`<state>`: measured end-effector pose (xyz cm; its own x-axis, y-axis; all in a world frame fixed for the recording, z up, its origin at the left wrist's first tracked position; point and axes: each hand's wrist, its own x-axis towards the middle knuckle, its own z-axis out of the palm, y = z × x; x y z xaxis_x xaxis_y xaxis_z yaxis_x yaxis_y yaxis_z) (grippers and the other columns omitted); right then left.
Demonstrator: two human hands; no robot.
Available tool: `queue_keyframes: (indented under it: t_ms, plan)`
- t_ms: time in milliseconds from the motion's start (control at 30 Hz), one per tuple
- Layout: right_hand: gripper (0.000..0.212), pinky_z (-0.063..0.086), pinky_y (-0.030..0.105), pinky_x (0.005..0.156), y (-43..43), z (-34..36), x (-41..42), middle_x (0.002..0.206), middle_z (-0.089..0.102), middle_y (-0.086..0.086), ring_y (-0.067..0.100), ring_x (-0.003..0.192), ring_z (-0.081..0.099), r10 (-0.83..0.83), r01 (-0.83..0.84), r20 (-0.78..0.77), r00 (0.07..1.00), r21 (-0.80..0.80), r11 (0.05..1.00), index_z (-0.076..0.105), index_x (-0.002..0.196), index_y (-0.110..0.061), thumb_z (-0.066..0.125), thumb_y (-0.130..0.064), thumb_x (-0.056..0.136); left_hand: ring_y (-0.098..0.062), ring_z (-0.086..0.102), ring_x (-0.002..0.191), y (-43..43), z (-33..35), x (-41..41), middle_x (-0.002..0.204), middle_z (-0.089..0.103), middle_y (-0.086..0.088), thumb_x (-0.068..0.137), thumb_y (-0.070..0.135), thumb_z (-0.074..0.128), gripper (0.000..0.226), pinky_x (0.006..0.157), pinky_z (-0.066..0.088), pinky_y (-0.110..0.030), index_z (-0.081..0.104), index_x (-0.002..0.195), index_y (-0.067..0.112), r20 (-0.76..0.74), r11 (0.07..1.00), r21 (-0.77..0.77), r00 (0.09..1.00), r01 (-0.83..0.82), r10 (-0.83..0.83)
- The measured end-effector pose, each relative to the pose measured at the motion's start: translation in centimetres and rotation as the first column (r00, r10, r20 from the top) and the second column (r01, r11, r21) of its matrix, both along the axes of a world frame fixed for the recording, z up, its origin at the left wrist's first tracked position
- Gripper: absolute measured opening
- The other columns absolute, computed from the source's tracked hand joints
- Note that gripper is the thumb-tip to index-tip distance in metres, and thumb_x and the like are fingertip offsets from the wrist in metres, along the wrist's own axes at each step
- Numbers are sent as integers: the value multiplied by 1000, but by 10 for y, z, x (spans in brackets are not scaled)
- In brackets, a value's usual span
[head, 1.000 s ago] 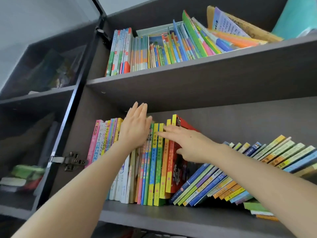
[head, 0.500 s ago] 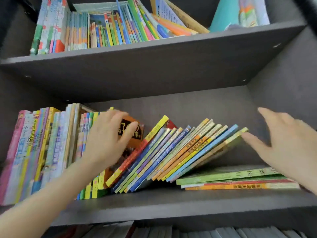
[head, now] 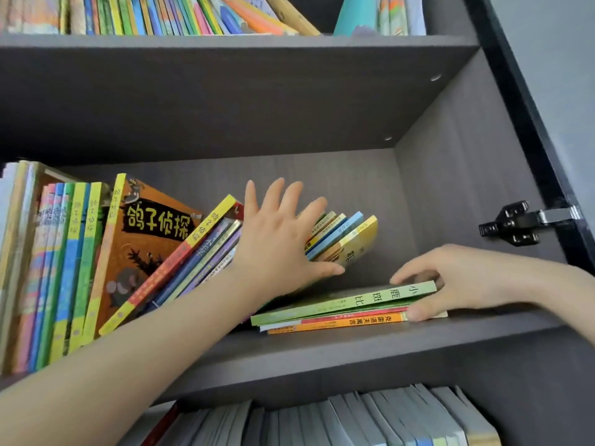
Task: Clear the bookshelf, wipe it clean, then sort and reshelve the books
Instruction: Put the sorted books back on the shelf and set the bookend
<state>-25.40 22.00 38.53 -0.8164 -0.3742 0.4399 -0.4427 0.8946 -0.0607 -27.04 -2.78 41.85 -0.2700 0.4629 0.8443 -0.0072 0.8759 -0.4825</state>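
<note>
On the middle shelf, upright books stood at left; my left grip lay flat, fingers spread, against the leaning books, holding nothing, while my right grip pinched the flat stack of books by its right end

Your left forearm comes in from 8 o'clock, bare, stretched toward centre. Your left hand flat, back toward camera, four fingers straight and spread, pointing 12 to 1 o'clock, thumb out toward 3 o'clock; palm pressed against leaning books. Your right forearm comes in from 3 o'clock, bare. Your right hand sits at 4 o'clock of left hand, fingers curled over top of flat books, thumb at their front edge, pinching them.
</note>
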Motion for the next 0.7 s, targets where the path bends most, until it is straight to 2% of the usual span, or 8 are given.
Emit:
queue_keyframes:
  t_ms: [67,133,200,300,400,467,600,700]
  plan:
    - [58,45,15,80,-1,1,2,108,58,-24,-6,95,54,-18,22,-54,998,80,997,53,126,-45,65,-66,73,-30,33,136,7,5,-7,144,40,-5,76,80,40,80,114,9,-59,28,140,33,35,998,-14,997,-67,68]
    - [51,44,22,84,-2,-2,4,109,56,-19,2,100,52,-93,143,-183,979,287,947,44,133,-44,54,-61,86,-25,54,108,12,7,-10,116,57,-1,81,71,41,64,107,29,-50,33,130,30,2,999,-24,999,-47,47]
    - [39,44,28,78,-1,-7,-7,110,61,-10,14,98,58,-83,285,-385,919,506,814,38,135,-35,41,-46,98,-20,54,76,15,10,-13,86,53,3,85,64,42,52,81,42,-36,36,119,25,-27,999,-21,998,-50,50]
    - [26,48,35,71,4,-10,-28,101,63,-3,22,84,62,-57,372,-496,867,565,737,45,119,-23,37,-15,96,-19,49,68,19,16,-13,79,45,0,85,61,44,47,66,39,-31,39,111,22,-64,993,11,991,-114,114]
    - [35,49,36,85,7,0,-40,112,63,-3,21,100,61,-137,320,-362,922,515,795,52,124,-26,41,-11,94,-21,48,73,14,24,-15,85,47,-3,83,60,47,46,78,39,-38,43,105,20,-69,981,89,982,-170,176]
    - [37,49,34,95,8,10,-42,124,58,-3,21,111,59,-255,283,-129,958,295,913,54,131,-24,50,-21,94,-24,52,83,9,32,-15,92,49,-5,81,62,49,49,85,37,-42,45,106,20,-63,963,154,971,-221,233]
    - [35,56,27,64,4,17,-50,88,61,11,19,71,60,-331,418,338,881,-228,879,58,109,-2,49,-34,99,-29,52,104,-12,54,-14,108,51,-10,77,71,52,65,100,33,-51,50,115,18,-19,881,294,920,-370,392]
    - [46,50,22,48,-6,21,-56,63,61,6,13,50,56,-399,568,490,775,-264,779,56,99,-5,43,-49,98,-31,50,113,-43,68,-13,120,50,-13,76,74,52,77,108,25,-60,51,125,15,41,788,362,853,-498,521]
